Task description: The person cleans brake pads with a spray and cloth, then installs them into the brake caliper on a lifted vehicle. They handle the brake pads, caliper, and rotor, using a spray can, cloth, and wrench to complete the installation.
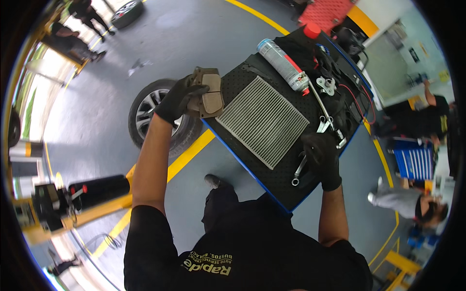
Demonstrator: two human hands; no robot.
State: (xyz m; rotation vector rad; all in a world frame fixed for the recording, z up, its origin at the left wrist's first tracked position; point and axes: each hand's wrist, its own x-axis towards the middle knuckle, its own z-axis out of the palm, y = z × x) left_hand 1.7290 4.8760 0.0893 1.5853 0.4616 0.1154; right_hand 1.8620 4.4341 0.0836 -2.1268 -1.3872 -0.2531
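My left hand (180, 98), in a black glove, is closed on a set of brake pads (212, 96). It holds them up beside the left corner of the tool table, with their tan friction faces showing. Black-gloved too, my right hand (321, 156) is curled over the near right part of the table. A combination wrench (297, 175) sticks out from under it; whether the fingers grip it is hidden. Between the hands a pleated grey cabin air filter (264, 121) lies flat on the black mat (238, 79).
Beyond the filter lie a spray can (283, 65), a long-handled ratchet (318, 99) and a metal flanged part (326, 86). A wheel (148, 109) rests on the floor left of the table. A yellow lift arm (97, 211) is at lower left. Several people stand farther off.
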